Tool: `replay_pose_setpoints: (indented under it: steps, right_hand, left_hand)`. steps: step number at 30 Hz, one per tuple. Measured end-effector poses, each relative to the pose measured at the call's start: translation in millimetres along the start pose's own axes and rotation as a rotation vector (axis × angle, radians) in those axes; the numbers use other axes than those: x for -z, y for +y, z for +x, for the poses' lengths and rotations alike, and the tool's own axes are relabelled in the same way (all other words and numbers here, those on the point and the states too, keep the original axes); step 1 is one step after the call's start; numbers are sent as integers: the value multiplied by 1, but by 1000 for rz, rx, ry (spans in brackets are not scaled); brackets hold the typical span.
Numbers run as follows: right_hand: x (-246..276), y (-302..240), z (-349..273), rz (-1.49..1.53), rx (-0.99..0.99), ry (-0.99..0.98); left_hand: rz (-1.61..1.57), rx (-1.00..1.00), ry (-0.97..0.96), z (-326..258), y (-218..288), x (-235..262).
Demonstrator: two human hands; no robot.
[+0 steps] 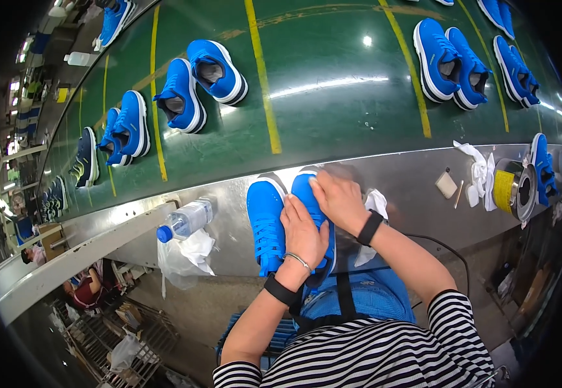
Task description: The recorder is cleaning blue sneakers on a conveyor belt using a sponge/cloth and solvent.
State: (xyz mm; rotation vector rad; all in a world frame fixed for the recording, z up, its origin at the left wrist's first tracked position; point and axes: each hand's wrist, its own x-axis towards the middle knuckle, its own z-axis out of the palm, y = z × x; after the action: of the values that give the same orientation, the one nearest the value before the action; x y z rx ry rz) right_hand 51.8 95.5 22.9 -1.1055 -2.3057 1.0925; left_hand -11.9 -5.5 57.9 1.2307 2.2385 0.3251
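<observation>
Two blue lace-up sneakers stand side by side on a metal ledge, toes toward the green belt. On the left is one sneaker [267, 216], its laces in full view. My left hand [303, 231] lies over the other sneaker [302, 189], fingers along its inner side and thumb on the far side, holding it steady. At that sneaker's toe is my right hand [340, 199], fingers curled and tips pressed near the sole edge. Whether anything small sits in those right fingertips is hidden. Much of this right sneaker's upper is covered by my hands.
A green conveyor belt [320, 116] with yellow lines carries several blue sneakers [181, 97]. A plastic bottle [187, 218] and white cloth [197, 249] are left of my hands. To the right lie a beige block [446, 185], white rags [481, 174] and a metal can [515, 189].
</observation>
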Motion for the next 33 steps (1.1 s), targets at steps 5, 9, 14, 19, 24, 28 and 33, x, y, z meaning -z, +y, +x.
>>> replay_pose_setpoints:
  steps: [5, 9, 14, 19, 24, 28, 33]
  right_hand:
    - [25, -4, 12, 122, -96, -26]
    - [3, -2, -3, 125, 8, -43]
    - [7, 1, -21, 14, 33, -210]
    - [-2, -7, 7, -35, 62, -85]
    - [7, 4, -28, 10, 89, -194]
    - [-8, -1, 0, -49, 121, -63]
    - [16, -15, 36, 283, -24, -29]
  left_hand:
    - [11, -10, 40, -3, -4, -2]
    - [32, -20, 38, -2, -2, -2]
    - [32, 1, 40, -3, -5, -3]
    - [-9, -11, 36, -2, -4, -4]
    - [4, 3, 47, -4, -5, 0]
    - [9, -19, 33, -1, -2, -2]
    - [-22, -20, 54, -2, -4, -2]
